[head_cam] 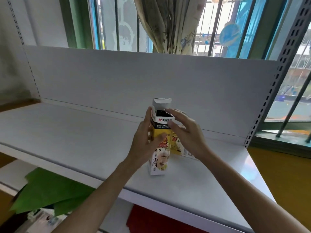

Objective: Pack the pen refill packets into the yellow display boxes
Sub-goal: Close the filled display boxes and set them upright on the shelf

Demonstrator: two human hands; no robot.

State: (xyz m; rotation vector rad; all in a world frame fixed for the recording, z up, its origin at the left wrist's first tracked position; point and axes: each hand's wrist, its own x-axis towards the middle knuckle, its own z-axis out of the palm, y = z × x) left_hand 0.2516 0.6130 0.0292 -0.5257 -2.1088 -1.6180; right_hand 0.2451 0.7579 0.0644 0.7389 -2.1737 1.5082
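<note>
Yellow cardboard is filling the middle of the head view: a tall yellow box [160, 159] is standing upright on the white shelf [67, 132], near its front edge, with its top flap [161, 102] sticking up open. The left hand [146, 140] is gripping the box around its upper half, thumb lying across the printed front and fingers curling round the far side. The right hand [186, 133] is holding nothing. Its fingers are lying nearly straight beside the open mouth, fingertips at or just off the small side flap; whether they are touching is too fine to tell. Something dark is showing inside the mouth, probably packed refills, though it is too small to be sure. A second yellow box [175, 146] is lying on its side just behind the first, partly hidden by the right hand. Below the shelf a green sheet [50, 190] is showing at the left.

The box is looking light and thin-walled, so it is likely to buckle under a hard squeeze and to tip easily while standing on its narrow base. Taking it across the two broad faces around the middle, as the left hand is doing, seems the safest hold, leaving the flaps free for folding.
</note>
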